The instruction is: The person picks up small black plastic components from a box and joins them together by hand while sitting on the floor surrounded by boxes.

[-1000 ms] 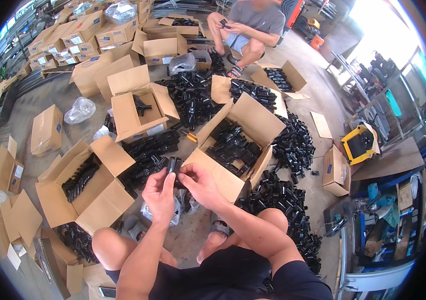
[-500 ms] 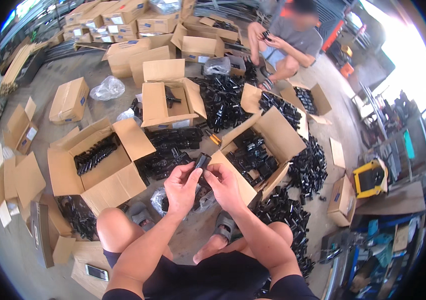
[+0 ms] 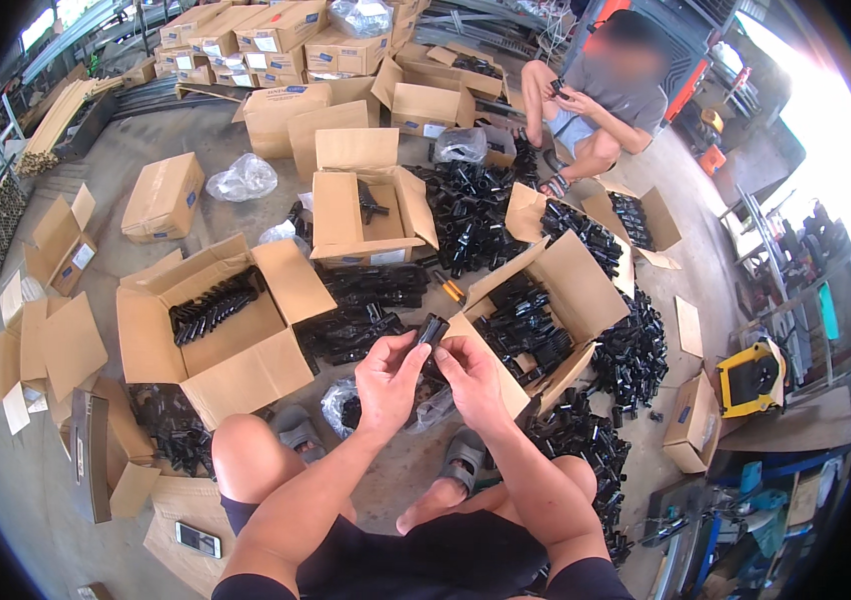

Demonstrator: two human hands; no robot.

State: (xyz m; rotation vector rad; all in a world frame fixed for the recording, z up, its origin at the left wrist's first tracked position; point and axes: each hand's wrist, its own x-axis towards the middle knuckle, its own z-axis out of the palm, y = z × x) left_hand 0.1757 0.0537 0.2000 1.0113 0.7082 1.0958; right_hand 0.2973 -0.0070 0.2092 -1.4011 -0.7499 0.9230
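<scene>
Between my two hands, in front of my knees, is a short black tubular part [image 3: 433, 328] with a shiny surface, its upper end tilted away from me. My left hand [image 3: 387, 388] is closed round its left side, thumb along the tube. My right hand [image 3: 474, 382] pinches near its lower end; those fingertips are partly hidden. Just beyond lie rows of similar black parts [image 3: 351, 330]. On the right an open carton [image 3: 579, 284] holds a jumble of them, and on the left another open carton [image 3: 246, 375] has a neat row inside.
Orange-handled tools [image 3: 449, 287] lie between the cartons. A third open carton [image 3: 338, 215] stands farther off. Black parts are heaped [image 3: 636, 350] on the right. Another person [image 3: 614, 100] sits at the far right, handling a small dark part. A phone [image 3: 198, 540] rests on cardboard at lower left.
The whole scene has shifted slightly right and down in the picture as my head moved. Both hands keep hold of the black tubular part, with little change in grip.
</scene>
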